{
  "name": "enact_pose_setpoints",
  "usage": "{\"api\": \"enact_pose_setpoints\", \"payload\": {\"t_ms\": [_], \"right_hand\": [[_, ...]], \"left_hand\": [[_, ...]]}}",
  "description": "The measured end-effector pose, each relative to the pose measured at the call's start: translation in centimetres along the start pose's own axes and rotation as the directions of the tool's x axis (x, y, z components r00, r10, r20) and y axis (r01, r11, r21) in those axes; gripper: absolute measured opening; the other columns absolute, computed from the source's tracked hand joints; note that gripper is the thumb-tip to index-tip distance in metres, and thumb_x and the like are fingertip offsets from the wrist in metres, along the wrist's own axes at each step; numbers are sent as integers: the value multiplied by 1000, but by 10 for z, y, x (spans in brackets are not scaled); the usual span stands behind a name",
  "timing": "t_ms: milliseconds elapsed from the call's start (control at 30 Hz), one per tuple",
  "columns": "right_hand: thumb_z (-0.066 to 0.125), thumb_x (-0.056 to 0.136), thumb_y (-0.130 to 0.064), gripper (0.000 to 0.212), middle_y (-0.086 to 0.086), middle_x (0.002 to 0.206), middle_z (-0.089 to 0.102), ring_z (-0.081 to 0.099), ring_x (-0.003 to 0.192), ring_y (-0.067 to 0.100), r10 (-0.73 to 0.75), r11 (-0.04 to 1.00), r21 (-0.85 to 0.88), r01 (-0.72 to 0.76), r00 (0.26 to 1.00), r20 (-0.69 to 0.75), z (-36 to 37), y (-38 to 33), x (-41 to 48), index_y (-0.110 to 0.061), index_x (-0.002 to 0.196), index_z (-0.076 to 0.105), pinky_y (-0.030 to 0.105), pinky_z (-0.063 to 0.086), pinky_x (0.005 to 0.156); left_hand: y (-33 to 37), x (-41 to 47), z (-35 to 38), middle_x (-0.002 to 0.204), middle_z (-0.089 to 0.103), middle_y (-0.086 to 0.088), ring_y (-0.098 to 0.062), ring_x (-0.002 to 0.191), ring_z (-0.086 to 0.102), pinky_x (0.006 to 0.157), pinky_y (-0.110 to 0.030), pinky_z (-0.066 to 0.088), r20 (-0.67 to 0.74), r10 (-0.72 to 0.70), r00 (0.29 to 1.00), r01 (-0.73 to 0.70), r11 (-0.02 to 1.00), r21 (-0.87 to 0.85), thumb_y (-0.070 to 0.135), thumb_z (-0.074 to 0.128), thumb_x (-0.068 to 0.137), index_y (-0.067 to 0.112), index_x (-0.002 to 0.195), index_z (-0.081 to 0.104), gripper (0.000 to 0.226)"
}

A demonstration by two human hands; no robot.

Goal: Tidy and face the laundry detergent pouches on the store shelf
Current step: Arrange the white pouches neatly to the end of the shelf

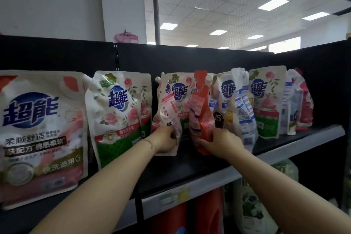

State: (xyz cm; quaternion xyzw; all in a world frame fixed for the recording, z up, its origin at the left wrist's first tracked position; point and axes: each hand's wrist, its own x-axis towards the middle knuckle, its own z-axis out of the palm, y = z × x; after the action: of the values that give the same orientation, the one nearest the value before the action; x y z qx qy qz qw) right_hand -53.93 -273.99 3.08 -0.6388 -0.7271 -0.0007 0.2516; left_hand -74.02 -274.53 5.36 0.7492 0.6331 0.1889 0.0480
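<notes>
**Both hands on pouches at mid-shelf**

The left fingers (173, 136) curl round the lower edge of a pale pink pouch (167, 108), which stands twisted just left of the orange pouch (201, 112). The right fingers (204, 143) pinch the orange pouch's bottom corner. It stands edge-on with its white cap at the top. A thin bracelet (151, 143) circles the wrist of the left hand (166, 142). The right hand (225, 141) sits low against the orange pouch's right side.

Both pouches stand on the black shelf (190, 163). Behind them, a rose pouch (180, 92) faces forward. To the right of the orange pouch, a yellow-marked pouch (226, 100) touches it. Next comes a blue-print pouch (245, 112) turned back-out, then a green pouch (267, 104) facing front. Farther left of the orange pouch, beyond the pink one, stand a rose-and-green pouch (119, 117) and a large pink pouch (41, 135), both front-on. Below it, a price tag (173, 197) sits on the shelf's grey edge, with red bottles (171, 218) underneath.
</notes>
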Motion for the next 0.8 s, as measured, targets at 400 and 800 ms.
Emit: {"api": "enact_pose_setpoints", "payload": {"t_ms": [400,800], "right_hand": [[45,95,-29,27,14,102,67,63,93,36,-358,931,25,365,923,-141,24,-64,-27,-13,108,64,38,49,75],[51,91,-43,37,0,60,58,55,57,22,-432,814,233,532,823,-369,16,-55,-44,-17,66,56,33,42,53]], "left_hand": [[29,-14,2,111,66,2,-20,106,59,96,-30,43,-201,-179,963,-26,683,-730,63,63,77,17,118,62,61],[18,-35,-2,83,70,-2,-23,84,65,89,-40,52,-359,-459,813,-130,458,-879,28,68,87,22,74,66,15]]}}
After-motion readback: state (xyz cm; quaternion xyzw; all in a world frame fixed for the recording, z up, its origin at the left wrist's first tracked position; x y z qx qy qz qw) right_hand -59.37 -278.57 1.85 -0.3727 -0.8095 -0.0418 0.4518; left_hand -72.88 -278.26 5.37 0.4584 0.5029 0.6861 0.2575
